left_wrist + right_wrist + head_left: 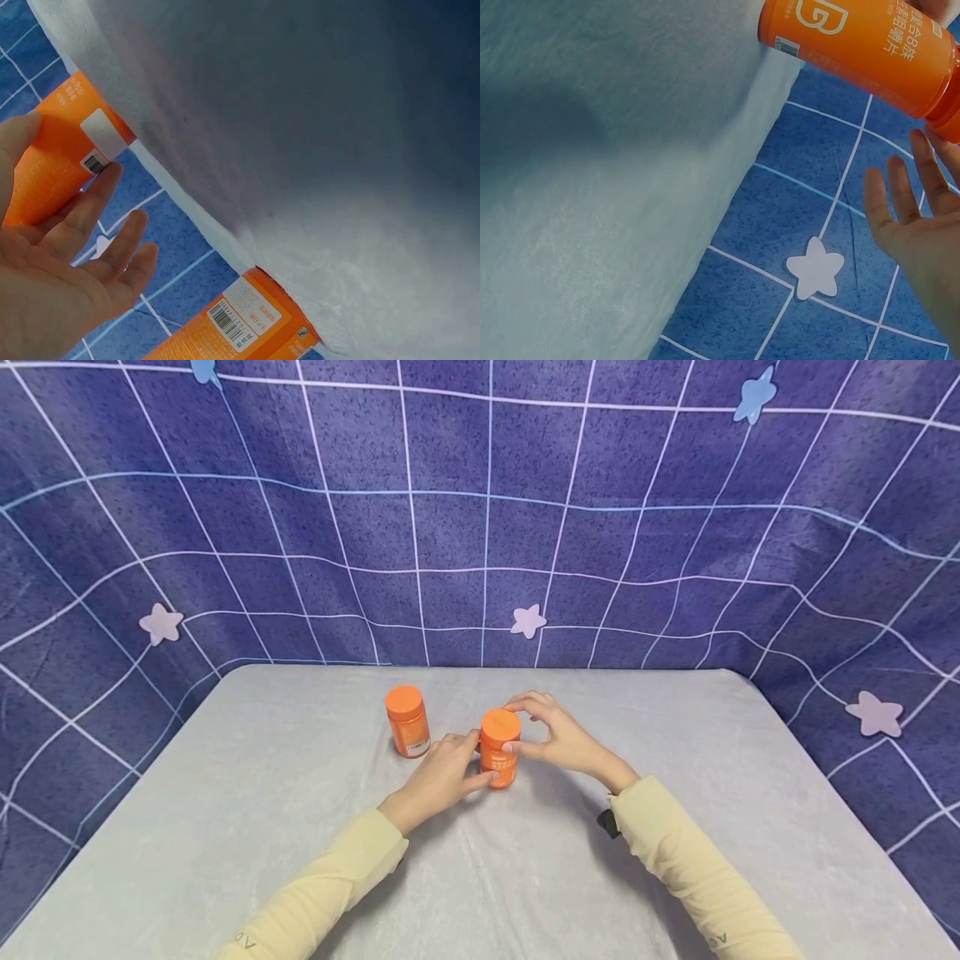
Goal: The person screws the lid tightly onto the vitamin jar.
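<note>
Right of the second bottle [410,733], the orange bottle [505,765] was grasped low by the left hand [435,777], its cap [501,725] pinched by the right hand [562,737]. Cap-twisting seemed in hand; a steadied base was probably called for next.

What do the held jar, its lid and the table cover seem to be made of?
The jar is probably plastic, smooth with a soft sheen along its even orange wall. The lid looks like plastic too, more matte, in one flat orange. The table cover seems to be dull grey fabric, judging by its faint creases, though a soft vinyl sheet is possible.
</note>
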The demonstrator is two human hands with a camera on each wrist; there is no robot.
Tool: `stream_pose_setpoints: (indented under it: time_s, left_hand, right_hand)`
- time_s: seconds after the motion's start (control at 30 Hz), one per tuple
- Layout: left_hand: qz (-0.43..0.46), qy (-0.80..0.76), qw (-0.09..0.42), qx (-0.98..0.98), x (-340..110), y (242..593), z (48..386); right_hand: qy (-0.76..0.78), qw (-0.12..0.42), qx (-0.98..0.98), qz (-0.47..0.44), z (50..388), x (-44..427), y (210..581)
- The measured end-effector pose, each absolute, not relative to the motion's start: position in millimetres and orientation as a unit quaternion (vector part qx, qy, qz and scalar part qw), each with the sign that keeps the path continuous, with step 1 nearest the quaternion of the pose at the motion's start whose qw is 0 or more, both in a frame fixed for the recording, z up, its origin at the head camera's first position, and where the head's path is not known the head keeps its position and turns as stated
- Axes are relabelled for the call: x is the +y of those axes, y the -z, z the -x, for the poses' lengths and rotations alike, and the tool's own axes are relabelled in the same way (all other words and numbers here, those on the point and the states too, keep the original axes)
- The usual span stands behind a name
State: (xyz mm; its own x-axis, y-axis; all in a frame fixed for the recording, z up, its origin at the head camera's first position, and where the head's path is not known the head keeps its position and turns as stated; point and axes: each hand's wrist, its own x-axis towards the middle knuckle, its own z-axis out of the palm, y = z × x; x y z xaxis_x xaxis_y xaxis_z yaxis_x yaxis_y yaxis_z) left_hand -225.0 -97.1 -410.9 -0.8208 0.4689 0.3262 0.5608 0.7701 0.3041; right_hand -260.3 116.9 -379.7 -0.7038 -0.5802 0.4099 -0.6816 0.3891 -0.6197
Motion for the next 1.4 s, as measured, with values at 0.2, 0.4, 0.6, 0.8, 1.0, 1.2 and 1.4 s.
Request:
stream_pose_setpoints:
  time_s: [0.2, 0.4, 0.6, 0.8, 1.0, 1.2, 1.4]
  left_hand:
    - [0.275, 0.193, 0.119, -0.934, -97.1, 411.9, 225.6]
    - [0.275, 0.193, 0.115, -0.935, -96.9, 411.3, 225.2]
    - [0.272, 0.195, 0.114, -0.935, -95.8, 410.0, 224.8]
    - [0.273, 0.199, 0.113, -0.934, -95.6, 409.5, 224.1]
    - [0.275, 0.196, 0.113, -0.934, -96.0, 410.3, 225.1]
    - [0.275, 0.199, 0.115, -0.933, -96.5, 411.2, 224.8]
    - [0.270, 0.197, 0.109, -0.936, -96.6, 411.1, 224.1]
  right_hand:
    - [-0.393, 0.069, -0.825, -0.400, 261.4, 117.2, 378.6]
    - [-0.394, 0.074, -0.831, -0.386, 260.1, 116.3, 379.3]
    - [-0.404, 0.097, -0.832, -0.366, 256.7, 112.8, 380.1]
    - [-0.386, 0.120, -0.846, -0.348, 254.7, 109.9, 380.0]
    - [-0.382, 0.119, -0.845, -0.354, 254.1, 109.2, 379.6]
    - [-0.392, 0.101, -0.830, -0.384, 257.0, 111.7, 381.2]
    - [-0.400, 0.097, -0.816, -0.407, 260.0, 113.2, 381.5]
